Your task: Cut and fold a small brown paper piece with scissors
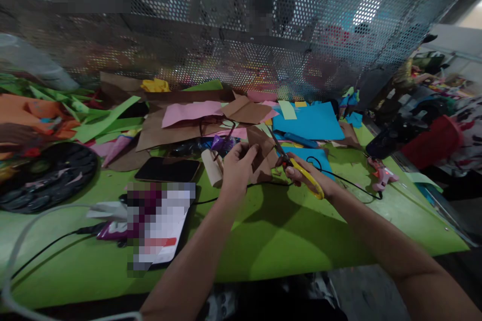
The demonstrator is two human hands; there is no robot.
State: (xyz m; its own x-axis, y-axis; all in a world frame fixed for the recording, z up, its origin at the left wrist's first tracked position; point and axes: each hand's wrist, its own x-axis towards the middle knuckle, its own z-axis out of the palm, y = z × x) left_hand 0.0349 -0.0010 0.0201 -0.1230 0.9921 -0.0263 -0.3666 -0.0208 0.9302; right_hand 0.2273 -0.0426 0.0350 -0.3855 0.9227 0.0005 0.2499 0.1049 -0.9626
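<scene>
My left hand (239,163) pinches a piece of brown felt (260,150) near the middle of the green table (278,241). In my right hand (301,173) are yellow-handled scissors (311,180), their blades pointing up and left beside the felt's right edge. The blades look apart. A beige roll (212,168) lies just left of my left hand. Behind it sits something purple and shiny (219,143). Blue sheets (311,119) with a blue cutter (297,138) on them lie behind my right hand.
Left of my hands are a black phone (167,169), a pixelated tablet (165,225), a purple glue gun (113,229) and a black round tray (75,175). Another person's hand (15,138) is at the far left. A pink glue gun (382,175) lies right. Perforated metal (226,25) stands behind.
</scene>
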